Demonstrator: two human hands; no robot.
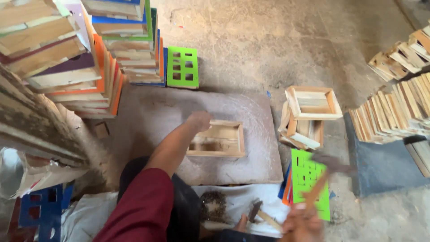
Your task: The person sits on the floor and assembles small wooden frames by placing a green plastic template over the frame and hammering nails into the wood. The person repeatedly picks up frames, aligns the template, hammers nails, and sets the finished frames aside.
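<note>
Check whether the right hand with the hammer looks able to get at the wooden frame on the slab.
Probably yes: the right hand holds the hammer raised beside the wooden frame, with nothing between; the left hand only rests on its far corner.

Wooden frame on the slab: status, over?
Left hand pressing on wooden frame, flat on stone slab. Right hand gripping hammer, raised, blurred. Nothing between hammer and frame.
</note>
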